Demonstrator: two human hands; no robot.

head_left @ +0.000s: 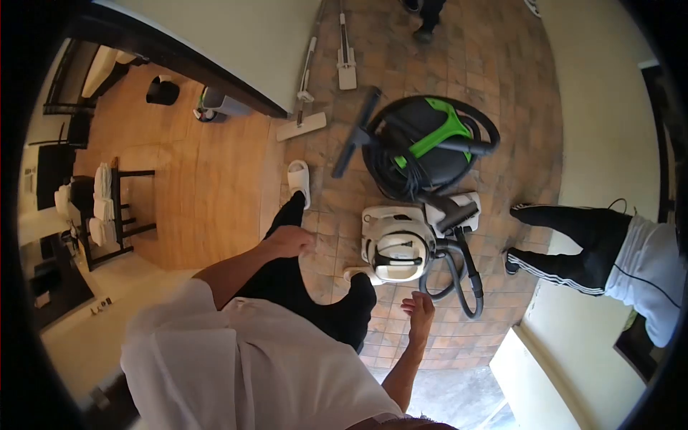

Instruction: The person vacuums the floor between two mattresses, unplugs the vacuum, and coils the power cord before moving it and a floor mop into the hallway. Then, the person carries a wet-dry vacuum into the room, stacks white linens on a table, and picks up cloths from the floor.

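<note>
A brick-tiled hallway floor (494,107) fills the middle and upper right of the frame, giving way on the left to a room with a wood floor (208,186), where a dark table with chairs (115,208) stands at the left edge. Just below the centre of the frame sits a white canister vacuum (395,247) with a grey hose (459,276) looping to its right, and directly above it a black and green vacuum (423,143) with its own coiled hose and a dark wand angled toward the upper left. Two flat mops (315,93) lean against the wall at top centre, and a white slipper (299,179) marks the person's forward foot. The work in hand looks like an approach to the white machine, not yet a grasp: the right hand (419,314) hangs low at lower centre, fingers spread and empty, just below the vacuum and near the hose without touching either. The left hand (290,240) is left of centre, over the dark trouser leg, loosely curled and holding nothing, its arm bent back toward the white shirt. A likely next move would call for bending down and closing the right hand on the vacuum's handle or hose. Another person's legs in striped black trousers (573,247) stand at the right edge.
</note>
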